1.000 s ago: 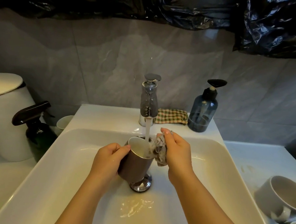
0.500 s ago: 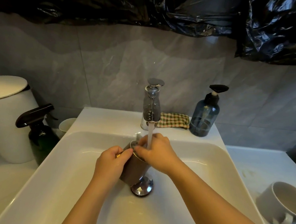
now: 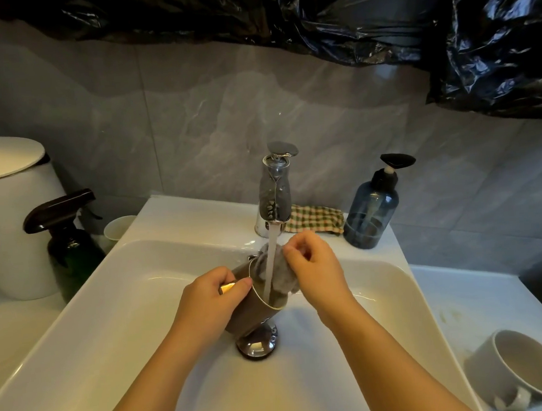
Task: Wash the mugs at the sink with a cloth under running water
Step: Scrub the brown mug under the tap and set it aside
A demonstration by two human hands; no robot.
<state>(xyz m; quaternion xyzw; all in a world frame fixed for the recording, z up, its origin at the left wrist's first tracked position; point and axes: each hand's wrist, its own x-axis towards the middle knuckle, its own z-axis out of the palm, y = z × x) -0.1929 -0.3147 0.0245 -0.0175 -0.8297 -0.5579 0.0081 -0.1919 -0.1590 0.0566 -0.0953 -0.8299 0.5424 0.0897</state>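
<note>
Over the white ceramic sink (image 3: 111, 328), my left hand (image 3: 206, 301) gripped the tilted brown mug with a pale rim (image 3: 248, 316), fingers curled round it above the chrome drain (image 3: 257, 344). My right hand (image 3: 316, 272) pinched the crumpled grey cloth (image 3: 284, 278), which sat in the mug's mouth under the running water (image 3: 271, 243).

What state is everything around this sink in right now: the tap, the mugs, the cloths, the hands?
Tap: running.
Brown mug: tilted under the stream, gripped by the left hand.
Grey cloth: partly in the brown mug, wet, pinched by the right hand.
White mug: lying on its side on the counter.
Checked cloth: lying behind the tap, untouched.
Soap bottle: upright.
</note>
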